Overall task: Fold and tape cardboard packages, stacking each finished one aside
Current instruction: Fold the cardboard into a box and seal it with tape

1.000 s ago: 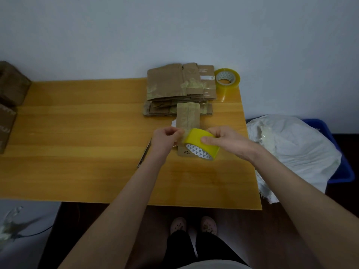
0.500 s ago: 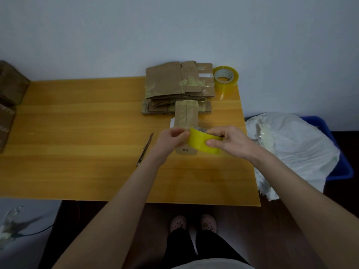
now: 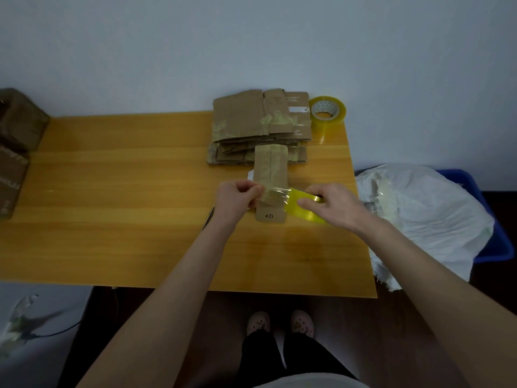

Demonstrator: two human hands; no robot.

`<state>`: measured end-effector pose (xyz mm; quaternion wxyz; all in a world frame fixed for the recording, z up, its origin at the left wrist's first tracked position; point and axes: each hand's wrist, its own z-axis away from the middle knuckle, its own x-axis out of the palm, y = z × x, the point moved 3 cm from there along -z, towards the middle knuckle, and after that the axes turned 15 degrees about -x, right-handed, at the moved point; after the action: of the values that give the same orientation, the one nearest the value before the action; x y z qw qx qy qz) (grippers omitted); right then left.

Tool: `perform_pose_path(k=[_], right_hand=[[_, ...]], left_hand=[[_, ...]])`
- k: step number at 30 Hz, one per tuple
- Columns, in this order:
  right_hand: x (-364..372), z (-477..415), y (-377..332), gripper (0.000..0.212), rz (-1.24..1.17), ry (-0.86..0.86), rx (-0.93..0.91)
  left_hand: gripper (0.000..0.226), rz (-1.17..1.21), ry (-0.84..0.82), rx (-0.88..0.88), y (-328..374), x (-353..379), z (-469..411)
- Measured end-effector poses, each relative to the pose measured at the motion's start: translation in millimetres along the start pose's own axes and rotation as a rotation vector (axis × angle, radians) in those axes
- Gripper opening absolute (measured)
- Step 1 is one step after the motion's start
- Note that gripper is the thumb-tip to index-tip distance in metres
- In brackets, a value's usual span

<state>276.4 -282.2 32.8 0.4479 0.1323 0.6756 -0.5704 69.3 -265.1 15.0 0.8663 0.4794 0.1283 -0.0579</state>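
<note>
A folded brown cardboard package marked "12#" lies flat on the wooden table. My right hand grips a yellow tape roll just right of the package. My left hand pinches the free end of the clear tape strip, which is stretched across the package's lower part. Behind the package sits a stack of taped cardboard packages.
A second tape roll stands at the table's back right corner. Brown boxes sit at the far left. A white bag over a blue bin is right of the table. A thin blade lies partly hidden under my left wrist.
My right hand has pulled the roll to the right, drawing out a strip of tape over the package. My left hand stayed at the package's left edge holding the tape end.
</note>
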Motion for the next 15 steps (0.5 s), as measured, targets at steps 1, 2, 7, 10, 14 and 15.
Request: perform_pose_path(k=[1, 2, 7, 10, 14, 15], right_hand=[[-1, 0, -1, 0.027, -0.041, -0.023, 0.009], [-2, 0, -2, 0.029, -0.127, -0.044, 0.017], [1, 15, -5, 0.025, -0.59, -0.003, 0.093], [4, 11, -2, 0.029, -0.361, 0.022, 0.069], [1, 0, -4, 0.03, -0.159, -0.072, 0.032], [0, -1, -4, 0.029, -0.192, -0.105, 0.03]], left_hand=[[0.007, 0.017, 0.01, -0.012, -1, -2, 0], [0.006, 0.036, 0.022, -0.027, -1, -4, 1], [0.009, 0.045, 0.06, -0.036, -6, -14, 0], [0.01, 0.024, 0.077, -0.021, -6, -15, 1], [0.012, 0.069, 0.106, -0.041, -10, -18, 3], [0.012, 0.078, 0.113, -0.049, -11, -18, 2]])
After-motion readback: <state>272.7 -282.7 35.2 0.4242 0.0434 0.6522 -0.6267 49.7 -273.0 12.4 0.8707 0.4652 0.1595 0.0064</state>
